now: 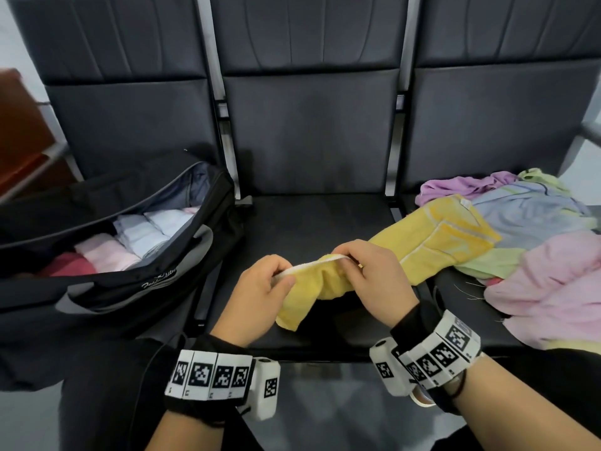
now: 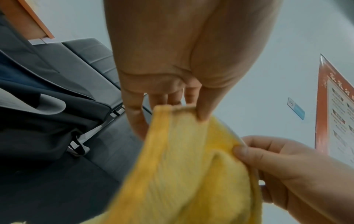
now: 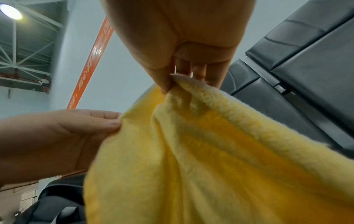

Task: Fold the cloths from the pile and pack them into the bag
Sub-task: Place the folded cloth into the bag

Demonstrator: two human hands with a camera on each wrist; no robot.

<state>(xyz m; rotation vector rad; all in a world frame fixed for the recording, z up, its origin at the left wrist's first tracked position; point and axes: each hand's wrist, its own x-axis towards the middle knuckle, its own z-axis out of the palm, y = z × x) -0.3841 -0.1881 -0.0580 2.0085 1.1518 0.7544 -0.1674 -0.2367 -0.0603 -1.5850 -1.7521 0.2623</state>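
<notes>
Cloths for folding lie in a loose pile (image 1: 533, 229) on the right-hand seat of a row of dark seats (image 1: 312, 131): purple, blue, green and pink pieces, heaped and overlapping. The black bag (image 1: 107, 255) rests on the left-hand seat with its zip open and its mouth facing up, presumably so folded items can be dropped straight in. Folded cloths (image 1: 136, 236) in white, pink and red already sit side by side inside it.

The centre seat is kept between pile and bag and appears to serve as the working area. Above it, the yellow cloth (image 1: 383, 258) is the piece in hand; its far end trails back onto the pile.

The left hand (image 1: 260, 288) pinches the white-trimmed hem between thumb and fingers. The right hand (image 1: 374, 271) pinches the same hem just beside it, its grip likewise closed on the yellow cloth. Both wrist views confirm thumb-to-finger pinches on the edge.

Holding one hem at two close points suggests the person is locating an edge to spread the cloth flat. Folding of this piece has not yet begun. Much of the pile remains.
</notes>
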